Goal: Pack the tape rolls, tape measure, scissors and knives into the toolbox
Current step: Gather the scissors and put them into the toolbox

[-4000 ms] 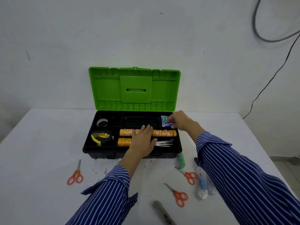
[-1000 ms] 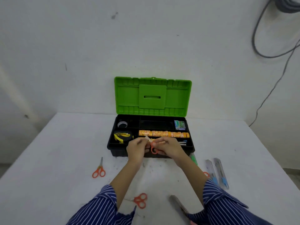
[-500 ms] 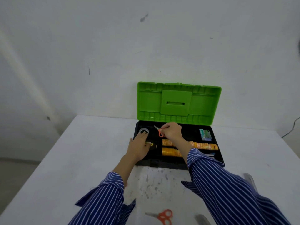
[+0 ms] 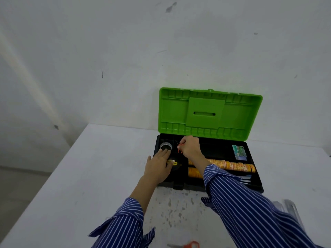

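The black toolbox (image 4: 258, 187) stands open on the white table, its green lid (image 4: 209, 113) upright against the wall. My right hand (image 4: 190, 147) is shut on orange-handled scissors (image 4: 179, 149), held low over the back middle compartment. My left hand (image 4: 158, 167) lies flat with fingers apart over the yellow-and-black tape measure (image 4: 174, 163), fingertips touching a grey tape roll (image 4: 165, 146) in the back left compartment. Orange tape rolls (image 4: 232, 165) fill two rows in the front half. Small packets (image 4: 239, 152) sit at the back right.
Another pair of orange scissors (image 4: 189, 245) lies at the bottom edge of the table. Clear-packaged knives (image 4: 290, 206) lie on the right, partly hidden by my right sleeve. The table's left edge (image 4: 53, 176) drops off to the floor.
My right hand has lowered the scissors further into the back of the toolbox. My left hand slid forward onto the grey tape roll. My view shifted left and closer.
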